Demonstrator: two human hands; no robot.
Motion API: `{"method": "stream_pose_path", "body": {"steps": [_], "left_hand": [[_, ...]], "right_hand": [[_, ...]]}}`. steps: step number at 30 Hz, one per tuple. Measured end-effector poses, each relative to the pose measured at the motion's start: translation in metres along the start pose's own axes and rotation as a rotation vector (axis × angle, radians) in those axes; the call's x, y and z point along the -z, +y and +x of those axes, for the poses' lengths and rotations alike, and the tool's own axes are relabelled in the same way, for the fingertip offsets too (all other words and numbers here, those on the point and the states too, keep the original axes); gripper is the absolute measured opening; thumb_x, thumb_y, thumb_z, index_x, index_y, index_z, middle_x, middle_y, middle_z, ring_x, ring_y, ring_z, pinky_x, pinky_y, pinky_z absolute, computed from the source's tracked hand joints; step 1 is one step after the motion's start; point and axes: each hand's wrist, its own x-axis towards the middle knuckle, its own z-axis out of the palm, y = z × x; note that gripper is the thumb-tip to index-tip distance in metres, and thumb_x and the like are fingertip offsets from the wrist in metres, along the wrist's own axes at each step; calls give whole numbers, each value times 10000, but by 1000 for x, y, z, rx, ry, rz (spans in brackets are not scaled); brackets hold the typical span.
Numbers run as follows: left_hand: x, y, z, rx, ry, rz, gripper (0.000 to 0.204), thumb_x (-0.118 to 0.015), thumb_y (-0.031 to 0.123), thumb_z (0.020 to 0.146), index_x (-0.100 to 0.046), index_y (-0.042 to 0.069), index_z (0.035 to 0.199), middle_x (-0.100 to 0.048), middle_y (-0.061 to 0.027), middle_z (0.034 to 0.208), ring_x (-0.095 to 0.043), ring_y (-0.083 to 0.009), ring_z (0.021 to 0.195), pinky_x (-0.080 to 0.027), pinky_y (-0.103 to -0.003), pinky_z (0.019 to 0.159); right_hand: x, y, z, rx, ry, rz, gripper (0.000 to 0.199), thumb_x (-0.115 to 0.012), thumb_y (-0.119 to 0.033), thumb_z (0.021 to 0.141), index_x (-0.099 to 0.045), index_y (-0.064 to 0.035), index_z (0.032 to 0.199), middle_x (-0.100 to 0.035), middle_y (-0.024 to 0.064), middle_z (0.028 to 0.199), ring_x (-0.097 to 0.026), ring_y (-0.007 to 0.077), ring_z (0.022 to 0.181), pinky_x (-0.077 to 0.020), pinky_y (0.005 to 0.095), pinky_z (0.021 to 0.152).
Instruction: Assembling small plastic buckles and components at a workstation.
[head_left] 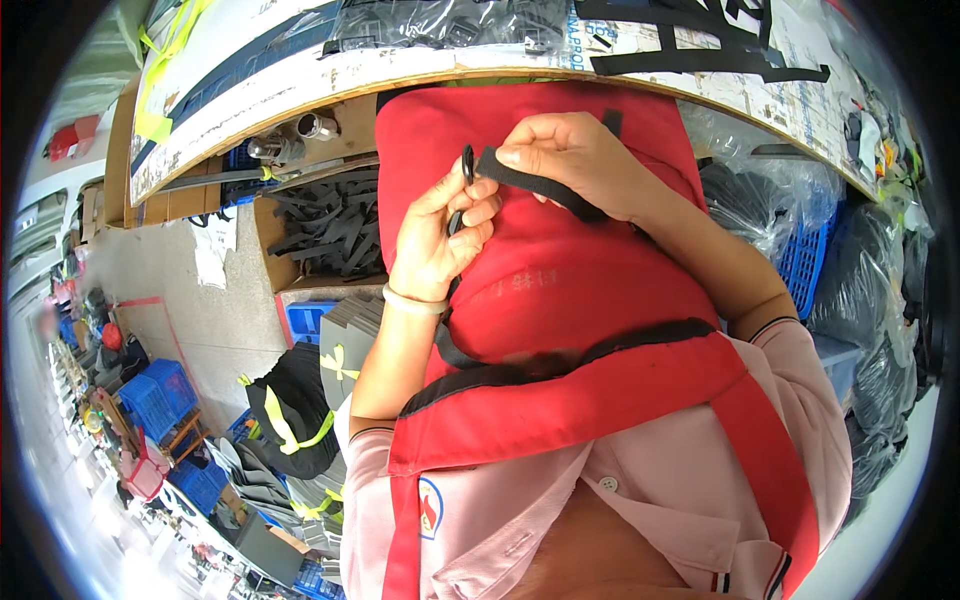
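Pink shirt cloth (pixel 520 480) lies closest, crossed by the bib of a red apron (pixel 600 270). Above the apron's front, the right hand (pixel 575 160) pinches a black strap (pixel 545 187) near its end, which points toward a small black buckle (pixel 467 165) gripped on edge by the left hand (pixel 440 235); whether strap and buckle touch, I cannot tell. A light pinch could let the limp strap twist or slip away, and loosened left fingers could let the buckle turn or drop onto the apron. Beyond the hands stands the cluttered bench (pixel 440 65); leftward sits a box (pixel 272 240) of dark strips (pixel 330 220), rightward a blue crate (pixel 805 255) beside plastic bags (pixel 850 290).
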Motion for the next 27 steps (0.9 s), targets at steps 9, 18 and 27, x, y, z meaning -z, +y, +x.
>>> {"method": "stream_pose_path", "body": {"steps": [9,18,27], "left_hand": [[5,-4,1,92,-103,-47,232,-428,220,1001,-478,-6,1000,-432,-50,802,-414,-114,591,-357,-189,373],[2,-4,1,103,-124,-124,224,-407,201,1001,-466,-9,952,-424,-43,755,-408,-122,581,-353,-195,373],[5,-6,2,124,-95,-84,209,-420,190,993,-473,0,923,-419,-36,743,-404,-119,585,-358,-202,391]], "right_hand": [[-2,3,8,-73,-86,80,191,-606,-202,928,-648,-16,944,-613,-24,773,-520,8,662,-392,159,553],[2,3,11,-59,-101,69,183,-617,-192,917,-651,-14,941,-610,-29,747,-513,6,633,-388,158,532],[-6,2,16,-59,-134,104,164,-625,-164,911,-653,-4,925,-627,-11,767,-545,26,682,-428,169,596]]}}
